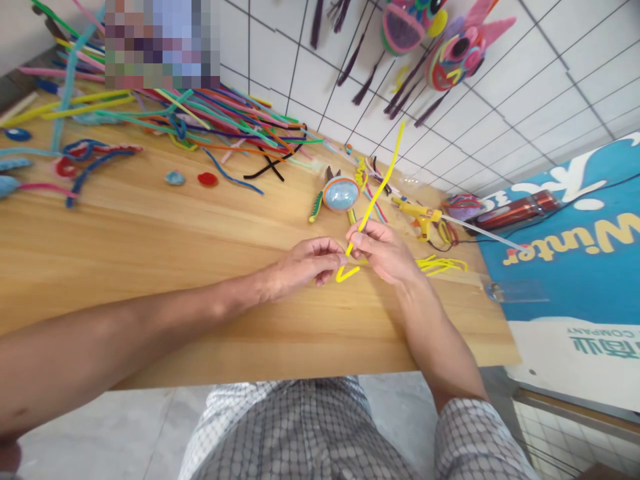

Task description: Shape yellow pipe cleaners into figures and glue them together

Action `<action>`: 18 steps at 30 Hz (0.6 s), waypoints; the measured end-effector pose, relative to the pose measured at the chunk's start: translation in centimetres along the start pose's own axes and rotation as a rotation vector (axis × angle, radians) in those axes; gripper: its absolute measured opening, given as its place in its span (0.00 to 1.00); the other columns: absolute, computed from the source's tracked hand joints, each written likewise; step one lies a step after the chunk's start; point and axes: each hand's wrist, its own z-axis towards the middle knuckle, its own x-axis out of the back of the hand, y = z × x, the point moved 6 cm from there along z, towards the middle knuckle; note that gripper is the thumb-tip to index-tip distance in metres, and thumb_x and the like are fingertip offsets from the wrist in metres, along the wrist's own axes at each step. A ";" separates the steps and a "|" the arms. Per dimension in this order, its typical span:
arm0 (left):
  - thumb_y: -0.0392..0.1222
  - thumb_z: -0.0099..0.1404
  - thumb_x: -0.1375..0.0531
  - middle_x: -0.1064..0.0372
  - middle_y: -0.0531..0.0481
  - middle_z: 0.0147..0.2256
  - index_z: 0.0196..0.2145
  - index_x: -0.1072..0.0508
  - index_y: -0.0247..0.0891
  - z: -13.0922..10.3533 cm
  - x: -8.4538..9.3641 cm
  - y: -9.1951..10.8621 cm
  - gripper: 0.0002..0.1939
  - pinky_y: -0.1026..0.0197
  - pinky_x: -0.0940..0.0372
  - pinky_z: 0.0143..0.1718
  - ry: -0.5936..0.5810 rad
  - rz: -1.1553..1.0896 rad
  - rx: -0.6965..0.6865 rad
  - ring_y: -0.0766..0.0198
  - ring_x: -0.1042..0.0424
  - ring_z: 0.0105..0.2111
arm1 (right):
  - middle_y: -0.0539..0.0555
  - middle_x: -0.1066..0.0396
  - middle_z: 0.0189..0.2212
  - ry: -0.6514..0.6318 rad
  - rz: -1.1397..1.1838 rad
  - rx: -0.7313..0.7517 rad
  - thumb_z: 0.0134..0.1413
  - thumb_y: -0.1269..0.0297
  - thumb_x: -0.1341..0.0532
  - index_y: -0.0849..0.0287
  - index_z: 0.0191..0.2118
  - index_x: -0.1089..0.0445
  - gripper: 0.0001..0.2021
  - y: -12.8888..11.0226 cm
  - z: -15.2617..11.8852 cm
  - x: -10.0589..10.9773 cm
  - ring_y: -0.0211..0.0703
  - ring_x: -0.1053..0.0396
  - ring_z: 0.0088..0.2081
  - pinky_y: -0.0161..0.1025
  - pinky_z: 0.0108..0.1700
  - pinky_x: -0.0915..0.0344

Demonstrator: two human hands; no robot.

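Observation:
A yellow pipe cleaner [384,179] rises at a slant from between my two hands, its lower end bent into a sharp hook. My right hand [383,250] pinches it between thumb and fingertips. Close against its lower part, my left hand [316,261] has thumb and fingers closed on the same stem. Just beyond the hands stands a light blue oval piece with an orange rim [341,193]. Green-handled pliers [316,207] lie beside it, partly hidden. More yellow pipe cleaners [443,265] rest on the table to the right of my right hand.
A big heap of coloured pipe cleaners [225,120] covers the back left of the wooden table [175,233]. On the right are a yellow glue gun [420,215] with a cord and a red cylinder [520,212]. Colourful tasselled masks [455,53] hang on the tiled wall.

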 end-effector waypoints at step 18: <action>0.41 0.59 0.35 0.36 0.59 0.21 0.29 0.29 0.38 0.2 2.3 0.8 0.06 0.66 0.49 0.22 0.313 0.022 -0.116 0.73 0.43 0.19 | 0.51 0.18 0.31 0.085 -0.047 0.119 0.50 0.47 0.22 0.54 0.40 0.16 0.18 0.1 -0.7 0.1 0.39 0.25 0.32 0.38 0.37 0.28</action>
